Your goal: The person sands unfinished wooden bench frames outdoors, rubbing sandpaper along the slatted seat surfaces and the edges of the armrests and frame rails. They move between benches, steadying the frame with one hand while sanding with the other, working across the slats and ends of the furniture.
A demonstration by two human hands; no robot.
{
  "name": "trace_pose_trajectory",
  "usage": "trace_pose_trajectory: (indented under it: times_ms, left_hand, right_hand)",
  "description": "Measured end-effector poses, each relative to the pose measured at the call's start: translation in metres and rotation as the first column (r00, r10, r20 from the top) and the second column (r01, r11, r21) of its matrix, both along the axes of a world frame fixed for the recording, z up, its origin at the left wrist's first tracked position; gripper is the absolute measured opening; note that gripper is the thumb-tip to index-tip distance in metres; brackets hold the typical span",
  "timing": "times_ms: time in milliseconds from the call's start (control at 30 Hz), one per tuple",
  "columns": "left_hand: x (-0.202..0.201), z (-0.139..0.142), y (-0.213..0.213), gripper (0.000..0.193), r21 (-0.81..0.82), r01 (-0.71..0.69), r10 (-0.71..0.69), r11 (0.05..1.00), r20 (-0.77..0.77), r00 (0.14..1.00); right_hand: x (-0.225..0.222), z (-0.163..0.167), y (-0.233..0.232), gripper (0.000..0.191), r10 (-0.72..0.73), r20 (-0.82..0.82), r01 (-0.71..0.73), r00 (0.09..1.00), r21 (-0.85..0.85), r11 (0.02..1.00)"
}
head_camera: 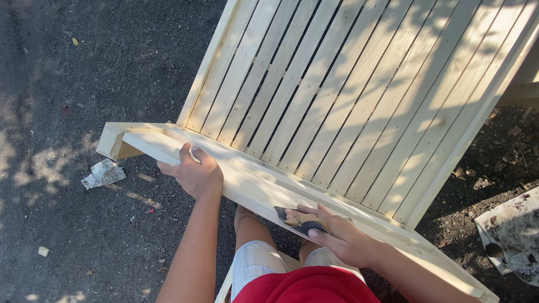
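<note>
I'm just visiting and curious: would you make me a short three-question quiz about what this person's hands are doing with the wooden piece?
1. True or false: the left hand grips the front edge of the pale slatted wooden frame.
2. What does the right hand press on the frame's board? A) a hammer B) a dark piece of sandpaper C) a paintbrush
3. Fill in: the crumpled scrap of paper lies on the ______, left of the frame.

Key: 1 true; 2 B; 3 ground.
</note>
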State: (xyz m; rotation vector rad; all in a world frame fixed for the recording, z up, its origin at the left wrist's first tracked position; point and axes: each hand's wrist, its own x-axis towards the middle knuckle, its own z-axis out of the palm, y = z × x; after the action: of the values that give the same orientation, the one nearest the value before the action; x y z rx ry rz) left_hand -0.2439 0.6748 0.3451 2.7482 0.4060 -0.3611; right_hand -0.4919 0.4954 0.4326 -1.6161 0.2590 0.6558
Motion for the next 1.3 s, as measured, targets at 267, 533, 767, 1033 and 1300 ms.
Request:
trace_pose_trajectory:
  times_ms: [267,533,767,1033,1300]
  left_hand:
    - [0.002,0.001,-0.002,0.040,-0.011,-0.028,0.028,1.000,0.006,1.000]
    - [-0.001,-0.001,0.000,0.039,-0.004,-0.042,0.042,0.999,0.004,0.999]
    - [0.001,-0.001,-0.002,0.041,0.008,-0.057,0.057,0.998,-0.027,0.998]
    - [0.003,0.004,-0.001,0.041,0.024,-0.041,0.042,0.999,-0.051,0.998]
    - [0.003,0.000,-0.002,0.041,0.042,-0.029,0.031,0.999,-0.032,0.999]
  right_hand:
    - [0.078,-0.071,0.045,0.059,-0.081,-0.543,0.056,0.836,-0.064,0.996]
    - [-0.029,-0.056,-0.009,0.059,-0.117,-0.215,0.180,0.970,0.304,0.936]
    - [0.085,-0.091,0.043,0.072,-0.061,-0.561,0.057,0.825,-0.024,0.998]
    - [-0.012,-0.040,-0.010,0.066,-0.060,-0.244,0.104,0.968,0.173,0.979]
    - [0.074,-0.085,0.021,0.047,0.165,-0.105,-0.178,0.981,-0.138,0.974]
